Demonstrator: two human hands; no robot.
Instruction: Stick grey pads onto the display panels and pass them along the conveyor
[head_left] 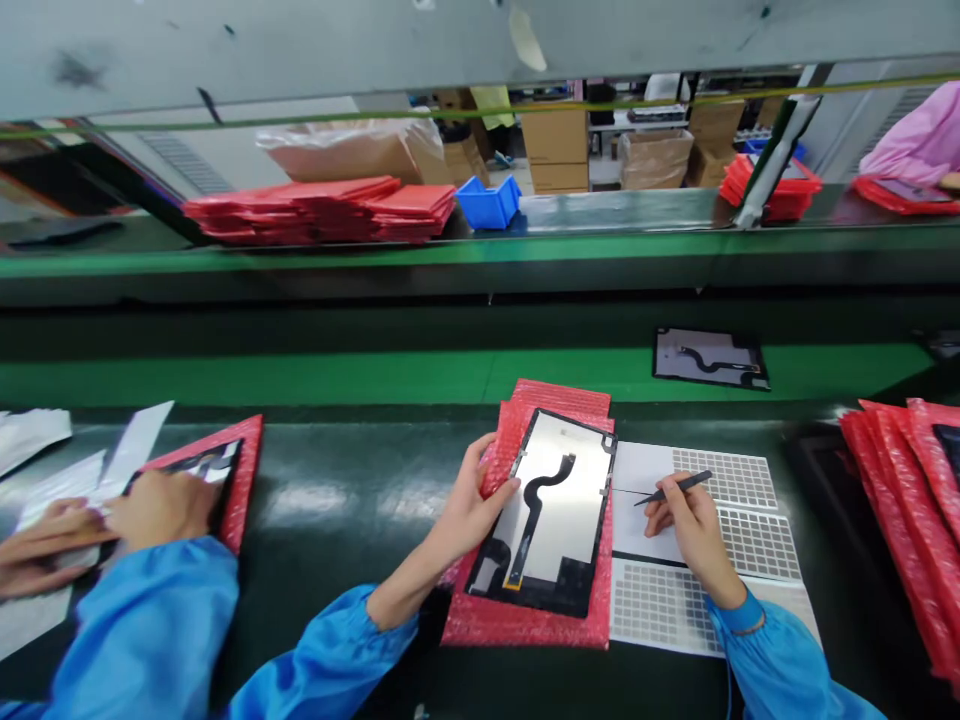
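Observation:
My left hand [472, 505] grips the left edge of a tablet display panel [574, 480], thumb on its face and fingers beneath. The panel's silvery back is up, with a black curved flex cable [534, 500] along it. Under it lie red bubble-wrap bags [555, 628]. To the right, my right hand [691, 525] is closed around black tweezers [686, 484], their tips pointing left over a white sheet. Around that hand lie sticker sheets [757, 545] with rows of small grey squares.
At the left a co-worker's hands [161, 508] work over another panel on a red bag. A further panel [711, 358] lies on the green strip [585, 375] ahead. Red bags [900, 520] are piled at the right. The upper shelf holds red bags [322, 210] and a blue bin [489, 203].

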